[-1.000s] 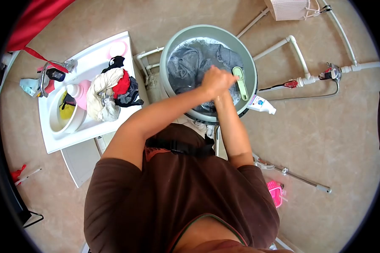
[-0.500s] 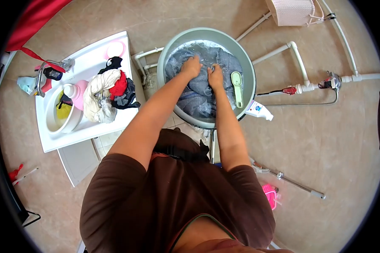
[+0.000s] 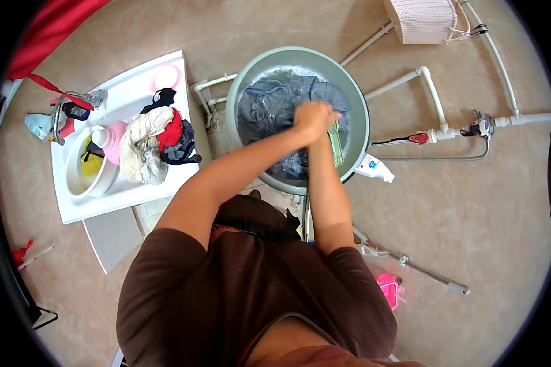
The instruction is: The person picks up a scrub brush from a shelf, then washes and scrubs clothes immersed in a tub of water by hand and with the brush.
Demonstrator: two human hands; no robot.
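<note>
A grey-green tub [image 3: 360, 101] holds soapy water and soaked grey-blue cloth [image 3: 260, 107]. Over the tub's middle, my left hand [image 3: 314, 119] is curled closed and crosses on top of my right hand [image 3: 318, 139]. Whatever the left fingers grip is out of sight. The right fingers are hidden beneath the left hand, so their state does not show. Just right of both hands, a pale green scoop [image 3: 336, 145] lies at the inner side of the tub, partly covered by the left hand.
A white bottle [image 3: 373, 167] stands beside the tub's lower right. At left, a white sink [image 3: 131, 194] bears a pile of clothes [image 3: 142, 139], a pink bottle [image 3: 114, 140] and a white basin [image 3: 107, 178]. White pipes [image 3: 433, 98] run along the wall at right.
My left hand has moved right and come over my right hand, both having been apart on the cloth. The cloth has shifted, and the scoop is now partly covered.
</note>
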